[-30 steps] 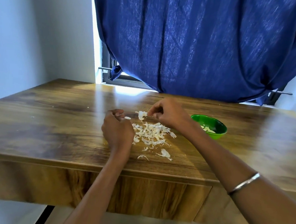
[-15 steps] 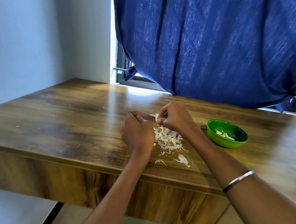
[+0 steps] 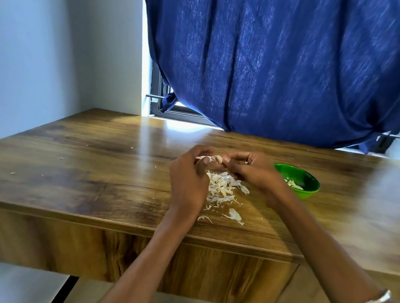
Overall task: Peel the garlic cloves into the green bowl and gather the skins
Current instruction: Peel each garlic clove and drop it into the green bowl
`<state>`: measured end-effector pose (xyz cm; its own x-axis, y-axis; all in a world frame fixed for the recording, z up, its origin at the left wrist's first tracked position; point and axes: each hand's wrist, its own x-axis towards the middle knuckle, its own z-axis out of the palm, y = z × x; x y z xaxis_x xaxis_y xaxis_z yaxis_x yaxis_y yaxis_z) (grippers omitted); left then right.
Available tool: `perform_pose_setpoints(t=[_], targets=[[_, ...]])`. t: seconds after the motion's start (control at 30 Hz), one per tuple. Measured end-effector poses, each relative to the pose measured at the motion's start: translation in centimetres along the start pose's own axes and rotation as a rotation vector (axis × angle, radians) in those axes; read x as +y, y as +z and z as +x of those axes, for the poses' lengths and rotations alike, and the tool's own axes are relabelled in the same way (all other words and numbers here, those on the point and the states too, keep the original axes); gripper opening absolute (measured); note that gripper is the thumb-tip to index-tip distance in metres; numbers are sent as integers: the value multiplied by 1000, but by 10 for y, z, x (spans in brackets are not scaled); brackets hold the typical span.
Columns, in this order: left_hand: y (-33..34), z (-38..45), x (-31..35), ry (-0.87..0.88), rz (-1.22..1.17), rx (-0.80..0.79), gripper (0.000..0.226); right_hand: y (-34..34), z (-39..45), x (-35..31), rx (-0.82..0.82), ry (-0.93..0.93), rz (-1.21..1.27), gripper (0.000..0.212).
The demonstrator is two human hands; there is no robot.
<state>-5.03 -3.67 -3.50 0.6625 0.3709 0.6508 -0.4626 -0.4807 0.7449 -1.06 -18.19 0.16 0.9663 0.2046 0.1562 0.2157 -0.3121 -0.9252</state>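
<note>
Skins (image 3: 222, 190) lay heaped on the wooden table (image 3: 93, 167) near its front edge, a few stray flakes closer to you. Above the heap your left hand (image 3: 187, 181) and right hand (image 3: 252, 170) met, fingertips of both pinching one garlic clove (image 3: 218, 158) (partly peeled, as far as it showed). Toward the right edge stood the green bowl (image 3: 309, 182) holding peeled cloves.

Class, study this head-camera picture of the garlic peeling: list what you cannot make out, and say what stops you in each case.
- Garlic clove: mostly covered by the left hand and right hand; how much is peeled is unclear.
- Green bowl: its near-left side sits behind the right hand, and the pieces inside are too small to count.
- Skins: the pile's left edge is hidden by the left hand.
- Table: its right end is blurred.
</note>
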Motion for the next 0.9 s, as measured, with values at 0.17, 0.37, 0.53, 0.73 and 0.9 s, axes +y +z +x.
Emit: perform_pose_setpoints(t=[0.17,0.37,0.53,0.73,0.9], targets=[[0,-3,4,73,-72,-69,17,1,-18,11,21,153,259,9],[2,-6,4,89,-98,-153,23,5,-21,22,-20,147,459,11],[4,-7,3,129,-73,-155,27,0,-25,25,-15,128,484,7],[3,-8,5,127,-47,-71,17,1,-35,24,29,-1,309,14],[2,-10,7,119,-61,-102,17,3,-35,26,118,-250,32,19]])
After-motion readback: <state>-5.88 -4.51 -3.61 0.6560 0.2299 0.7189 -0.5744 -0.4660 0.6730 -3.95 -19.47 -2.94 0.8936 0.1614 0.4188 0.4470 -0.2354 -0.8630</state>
